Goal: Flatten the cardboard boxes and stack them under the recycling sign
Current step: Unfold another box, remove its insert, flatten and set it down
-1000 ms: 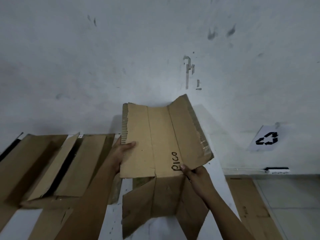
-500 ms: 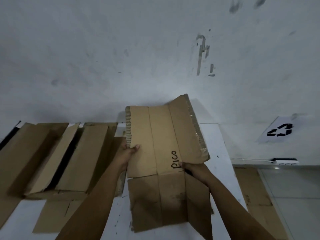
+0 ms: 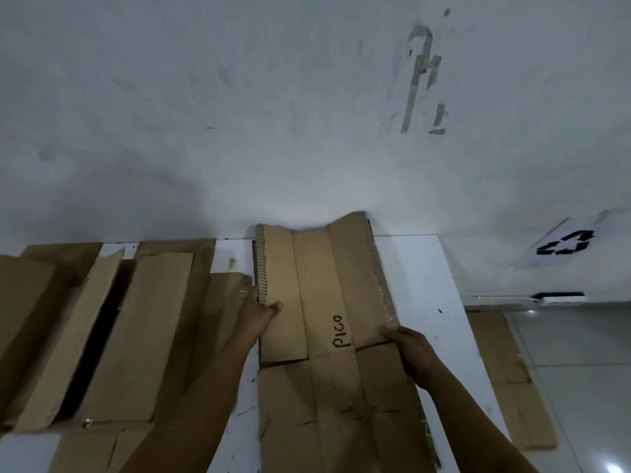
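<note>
A flattened box (image 3: pixel 327 336) lies on a white counter (image 3: pixel 416 278), held between both hands, its far end against the wall (image 3: pixel 273 114) and curling slightly upward. "PICO" is handwritten on it just left of the right hand. The left hand (image 3: pixel 254 314) grips the box's left corrugated edge, thumb on top. The right hand (image 3: pixel 411 353) grips its right edge, thumb over the top face and fingers underneath. Left of the left hand, more boxes (image 3: pixel 129 336) lie on the counter, their flaps open and overlapping. Right of the right hand, beyond the counter's edge, flat cardboard (image 3: pixel 505 377) lies on the floor below a recycling sign (image 3: pixel 566 247) fixed to the wall.
</note>
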